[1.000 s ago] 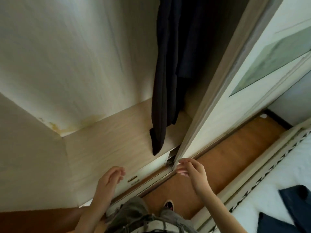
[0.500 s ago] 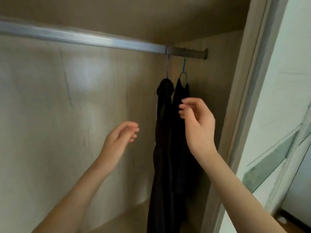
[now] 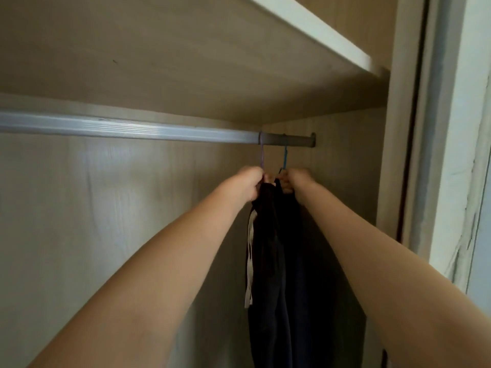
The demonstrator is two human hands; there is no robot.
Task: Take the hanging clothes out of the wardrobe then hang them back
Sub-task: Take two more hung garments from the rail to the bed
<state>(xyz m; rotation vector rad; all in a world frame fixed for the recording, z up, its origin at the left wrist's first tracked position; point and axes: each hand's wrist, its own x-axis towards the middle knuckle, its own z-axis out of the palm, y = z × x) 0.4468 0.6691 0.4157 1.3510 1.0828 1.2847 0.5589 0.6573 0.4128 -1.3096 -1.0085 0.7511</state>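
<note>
Two dark garments hang at the right end of the metal rail inside the wardrobe. The left garment is black with a pale strap and hangs from a purple hanger hook. The right garment is dark navy and hangs from a blue hanger hook. My left hand is closed around the top of the purple hanger. My right hand is closed around the top of the blue hanger. Both hooks rest on the rail.
The wardrobe's wooden back wall fills the left. A shelf runs above the rail. The wardrobe's side panel and the sliding door frame stand close on the right.
Both hands have risen from waist height to the rail and closed on the hanger tops. The view has tilted up from the wardrobe floor to the rail.
</note>
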